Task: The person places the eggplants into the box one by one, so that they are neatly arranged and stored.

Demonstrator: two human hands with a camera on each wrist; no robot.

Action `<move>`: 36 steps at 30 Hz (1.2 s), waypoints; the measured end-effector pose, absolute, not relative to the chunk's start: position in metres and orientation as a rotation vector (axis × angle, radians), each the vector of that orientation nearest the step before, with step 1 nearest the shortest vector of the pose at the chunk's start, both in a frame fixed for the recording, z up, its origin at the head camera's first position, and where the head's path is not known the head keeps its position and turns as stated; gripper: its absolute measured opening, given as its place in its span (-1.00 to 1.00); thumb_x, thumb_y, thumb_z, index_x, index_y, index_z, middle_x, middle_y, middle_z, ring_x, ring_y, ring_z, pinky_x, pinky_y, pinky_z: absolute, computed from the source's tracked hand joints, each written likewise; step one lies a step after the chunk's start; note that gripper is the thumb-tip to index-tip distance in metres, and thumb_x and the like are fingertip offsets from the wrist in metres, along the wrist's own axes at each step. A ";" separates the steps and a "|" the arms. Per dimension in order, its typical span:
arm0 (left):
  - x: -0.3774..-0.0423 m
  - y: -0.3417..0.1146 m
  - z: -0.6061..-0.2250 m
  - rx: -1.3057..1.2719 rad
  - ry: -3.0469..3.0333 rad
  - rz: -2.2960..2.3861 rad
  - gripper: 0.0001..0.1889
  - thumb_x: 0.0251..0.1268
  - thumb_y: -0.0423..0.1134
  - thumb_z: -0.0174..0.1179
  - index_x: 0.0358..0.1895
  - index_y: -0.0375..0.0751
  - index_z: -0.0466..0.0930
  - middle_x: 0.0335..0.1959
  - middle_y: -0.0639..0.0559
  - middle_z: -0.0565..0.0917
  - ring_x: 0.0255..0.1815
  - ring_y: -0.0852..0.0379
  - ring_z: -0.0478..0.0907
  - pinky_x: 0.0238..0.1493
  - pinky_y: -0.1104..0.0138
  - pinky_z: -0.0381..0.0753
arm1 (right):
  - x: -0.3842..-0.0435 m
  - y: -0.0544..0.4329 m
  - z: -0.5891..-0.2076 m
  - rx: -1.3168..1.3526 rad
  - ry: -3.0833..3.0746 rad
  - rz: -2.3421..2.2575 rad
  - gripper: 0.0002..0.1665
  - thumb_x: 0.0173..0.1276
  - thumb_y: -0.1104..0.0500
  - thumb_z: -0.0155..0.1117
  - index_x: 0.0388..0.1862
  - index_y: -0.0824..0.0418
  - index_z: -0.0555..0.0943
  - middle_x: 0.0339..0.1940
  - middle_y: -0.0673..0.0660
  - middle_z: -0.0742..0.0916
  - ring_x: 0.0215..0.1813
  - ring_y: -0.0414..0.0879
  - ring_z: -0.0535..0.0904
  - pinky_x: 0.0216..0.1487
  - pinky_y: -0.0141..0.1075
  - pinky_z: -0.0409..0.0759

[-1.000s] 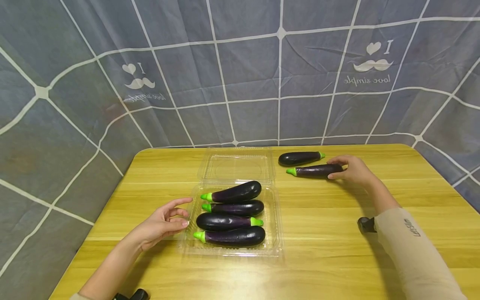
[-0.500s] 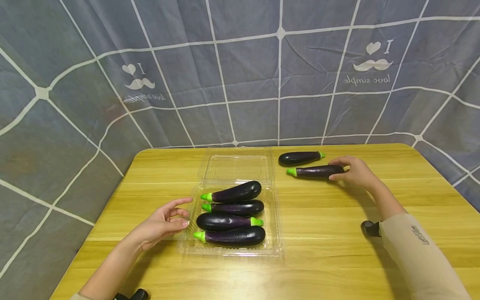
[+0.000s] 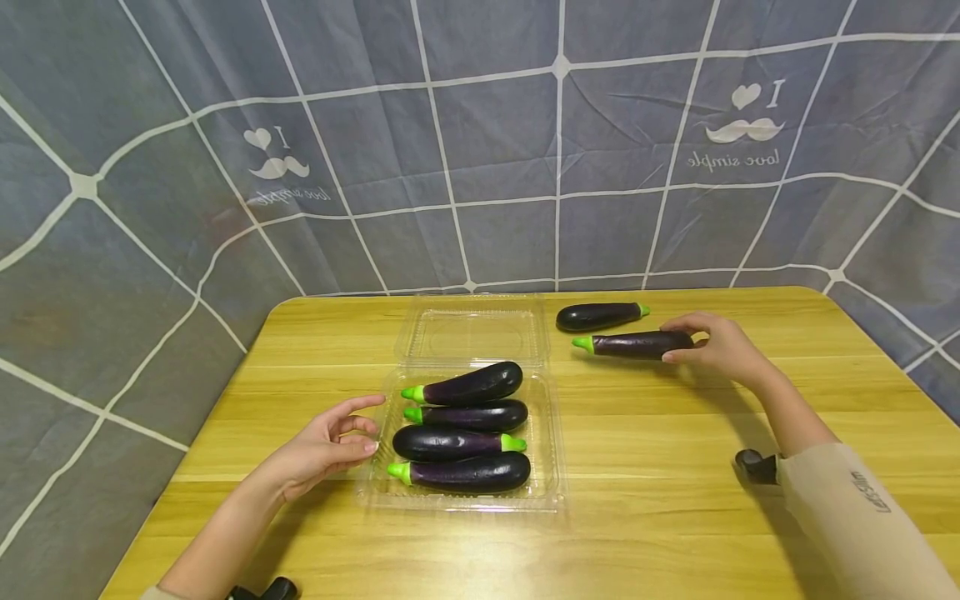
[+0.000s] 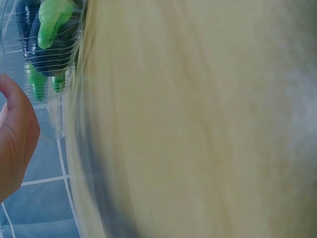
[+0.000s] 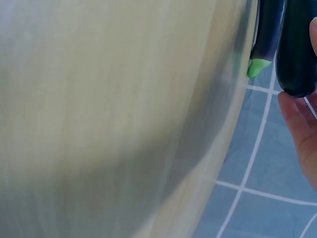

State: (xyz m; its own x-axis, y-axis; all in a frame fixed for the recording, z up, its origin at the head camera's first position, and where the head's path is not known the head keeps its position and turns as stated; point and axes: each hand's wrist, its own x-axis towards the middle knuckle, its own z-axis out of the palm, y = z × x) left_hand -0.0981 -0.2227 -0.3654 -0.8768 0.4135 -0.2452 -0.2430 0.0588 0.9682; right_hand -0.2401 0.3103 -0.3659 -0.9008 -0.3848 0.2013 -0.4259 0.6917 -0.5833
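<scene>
My right hand [image 3: 716, 346] pinches the rounded end of a dark purple eggplant [image 3: 637, 344], whose green stem points left. In the right wrist view, fingers [image 5: 295, 116] sit at that eggplant's blunt end. Behind it another eggplant [image 3: 596, 316] lies on the table, stem to the right. Several eggplants, one of them nearest the front [image 3: 472, 473], lie side by side in a clear plastic clamshell box [image 3: 551, 479]. Beside the box's left wall my left hand [image 3: 330, 446] rests with loosely bent fingers and holds nothing. In the left wrist view, green stems [image 4: 52, 22] show through the box wall.
The clamshell's clear lid [image 3: 474, 333] lies folded back behind the box. All stands on a wood-grain table [image 3: 637, 517]. A grey curtain with white grid lines [image 3: 502, 150] hangs behind the table and along its sides.
My right hand has shifted slightly right at the eggplant's end, and the forearm has swung right. The eggplant itself has barely moved. My left hand and the box stay where they were.
</scene>
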 end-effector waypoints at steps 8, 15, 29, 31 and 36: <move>-0.097 -0.223 -0.366 0.170 1.874 1.874 -0.29 0.23 -0.43 0.17 0.40 -0.30 0.02 -0.14 0.01 0.41 -0.25 0.25 0.49 -0.11 0.39 0.56 | -0.227 0.308 -0.357 0.724 -2.785 1.000 -0.51 0.05 0.13 0.49 -0.03 0.26 0.62 -0.04 0.21 0.63 -0.04 -0.19 0.42 -0.20 -0.47 0.52; -0.098 -0.223 -0.366 0.176 1.873 1.883 -0.30 0.22 -0.44 0.18 0.39 -0.29 0.04 -0.14 0.00 0.42 -0.26 0.25 0.50 -0.14 0.41 0.56 | -0.216 0.309 -0.354 0.761 -2.732 1.059 -0.54 0.03 0.21 0.49 -0.06 0.27 0.62 -0.09 0.15 0.61 -0.11 -0.44 0.38 -0.24 -0.54 0.53; -0.099 -0.223 -0.365 0.169 1.878 1.881 -0.28 0.21 -0.44 0.19 0.40 -0.31 0.04 -0.14 -0.01 0.42 -0.27 0.25 0.50 -0.13 0.40 0.56 | -0.195 0.301 -0.342 0.812 -2.677 1.074 -0.55 -0.03 0.30 0.50 -0.08 0.22 0.64 -0.12 0.10 0.63 -0.11 -0.42 0.43 -0.21 -0.58 0.52; -0.098 -0.223 -0.365 0.168 1.873 1.885 -0.29 0.21 -0.44 0.19 0.39 -0.30 0.05 -0.14 -0.01 0.42 -0.27 0.25 0.50 -0.13 0.41 0.56 | -0.192 0.299 -0.341 0.832 -2.668 1.071 -0.55 -0.03 0.30 0.51 -0.09 0.21 0.64 -0.14 0.09 0.63 -0.12 -0.41 0.44 -0.21 -0.57 0.52; -0.098 -0.224 -0.366 0.174 1.871 1.889 -0.32 0.21 -0.44 0.19 0.38 -0.26 0.09 -0.14 -0.01 0.42 -0.26 0.24 0.51 -0.13 0.39 0.57 | -0.185 0.293 -0.337 0.871 -2.664 1.069 -0.56 -0.03 0.28 0.51 -0.11 0.18 0.64 -0.16 0.02 0.63 -0.13 -0.37 0.46 -0.20 -0.56 0.52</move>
